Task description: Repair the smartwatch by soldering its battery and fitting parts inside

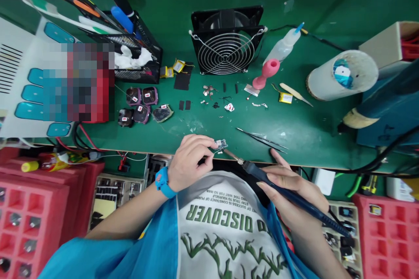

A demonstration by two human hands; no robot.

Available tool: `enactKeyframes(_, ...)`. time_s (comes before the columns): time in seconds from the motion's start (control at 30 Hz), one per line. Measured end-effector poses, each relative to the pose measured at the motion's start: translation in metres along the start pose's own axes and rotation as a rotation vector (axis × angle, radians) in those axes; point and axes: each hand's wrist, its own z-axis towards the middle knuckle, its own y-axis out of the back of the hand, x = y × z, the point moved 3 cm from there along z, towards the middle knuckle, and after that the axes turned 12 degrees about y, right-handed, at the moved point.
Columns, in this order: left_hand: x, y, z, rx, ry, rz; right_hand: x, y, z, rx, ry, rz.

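My left hand is closed near the bench's front edge, its fingertips on a small circuit board. A thin pale strand, perhaps solder wire, runs from the fingers toward the board. My right hand grips the dark blue handle of a soldering iron. The iron's tip points left and meets or nearly meets the board's right lower side; contact is too small to tell. Dark tweezers lie on the green bench just beyond my right hand.
A fan stands at the back. Small watch-like cases sit left, beside a mesh tool holder. Loose small parts lie mid-bench. To the right are a pink-based bottle, a yellow battery and a white cylinder.
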Motion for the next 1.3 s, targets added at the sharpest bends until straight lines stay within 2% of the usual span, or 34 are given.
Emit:
enactKeyframes(0.43,0.000,-0.003,0.001,-0.012,-0.021,0.060,0.006,-0.001,0.008,-0.050,0.037,-0.017)
enactKeyframes(0.6,-0.001,-0.006,0.001,-0.021,-0.031,0.092,0.006,-0.003,0.008,0.036,-0.029,-0.086)
enactKeyframes(0.73,-0.002,-0.008,0.002,-0.027,0.003,0.116,0.005,-0.003,0.008,0.063,-0.020,-0.112)
enactKeyframes(0.83,-0.003,-0.006,0.002,-0.036,0.001,0.112,0.005,-0.002,0.008,0.039,0.013,-0.091)
enactKeyframes(0.97,-0.003,0.000,0.003,0.011,-0.056,0.069,0.005,0.000,0.006,-0.027,0.081,-0.006)
enactKeyframes(1.07,-0.002,0.003,0.003,0.027,-0.077,0.047,0.003,-0.001,0.004,-0.027,0.066,-0.004)
enactKeyframes(1.17,0.000,0.001,0.001,0.014,-0.069,0.059,0.003,-0.001,0.003,-0.015,0.030,-0.036)
enactKeyframes(1.3,-0.002,-0.004,0.000,-0.008,-0.074,0.110,0.004,-0.002,0.003,-0.029,0.053,-0.029)
